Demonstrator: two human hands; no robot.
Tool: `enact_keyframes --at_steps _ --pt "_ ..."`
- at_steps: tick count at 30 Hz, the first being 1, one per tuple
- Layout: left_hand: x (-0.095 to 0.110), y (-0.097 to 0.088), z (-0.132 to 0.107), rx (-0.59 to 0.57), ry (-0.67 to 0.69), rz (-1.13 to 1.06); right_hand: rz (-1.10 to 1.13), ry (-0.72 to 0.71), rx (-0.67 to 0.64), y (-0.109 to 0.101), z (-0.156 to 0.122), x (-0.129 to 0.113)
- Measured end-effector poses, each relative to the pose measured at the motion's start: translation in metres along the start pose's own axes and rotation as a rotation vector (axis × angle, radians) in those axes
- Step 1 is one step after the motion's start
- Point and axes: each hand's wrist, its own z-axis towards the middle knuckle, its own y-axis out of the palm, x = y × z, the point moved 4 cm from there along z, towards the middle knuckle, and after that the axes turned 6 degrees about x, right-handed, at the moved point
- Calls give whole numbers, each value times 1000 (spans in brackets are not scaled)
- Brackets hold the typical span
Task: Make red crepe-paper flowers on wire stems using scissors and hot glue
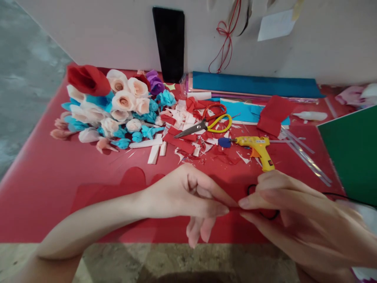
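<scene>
Left hand [179,192] and right hand [306,214] pinch a thin red piece [235,210] between them, on the near side of the yellow glue gun [259,147].
The left grip is closed, thumb and forefinger on one end of the piece; the right grip is nearly closed on the other end. Left of the glue gun, scissors [201,126] lie open on paper scraps [181,146]; farther left on the red tabletop [41,177] sit clustered paper flowers [122,101]. Beyond the glue gun lies a red paper piece [273,116].
</scene>
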Motion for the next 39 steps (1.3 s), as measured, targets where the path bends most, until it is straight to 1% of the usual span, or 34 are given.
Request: enact_keyframes --at_steps 3,5,10,12,14,18,22,26,29,31,33,35,39 --pt "1 1 1 3 -1 -11 -94 -95 -70 -3 1 -2" --pt "1 1 1 20 -11 -8 -107 -116 -98 -3 1 -2" --pt "1 1 1 26 -17 -9 34 -12 -34 1 -1 0" --pt "1 1 1 25 -14 -8 91 14 -33 3 0 -1" --pt "0 0 0 22 -27 -6 120 11 -50 4 1 -2" --pt "-1 -1 0 10 -41 17 113 -13 -63 1 4 -2" --pt "-1 -2 1 25 -38 47 105 1 -103 6 -1 2" --pt "-2 -2 2 37 -53 35 84 56 -152 10 -10 6" --pt "-2 -2 2 42 -54 28 43 106 -120 7 -12 8" --pt "-1 -2 2 51 -54 29 -2 68 -150 5 -10 7" --pt "-1 -2 2 62 -52 30 -76 -14 -209 4 -9 5" --pt "-1 -1 2 66 -63 28 -141 -74 -240 3 -7 4" --pt "-1 -1 2 77 -60 30 -197 -74 -171 5 -6 -1"
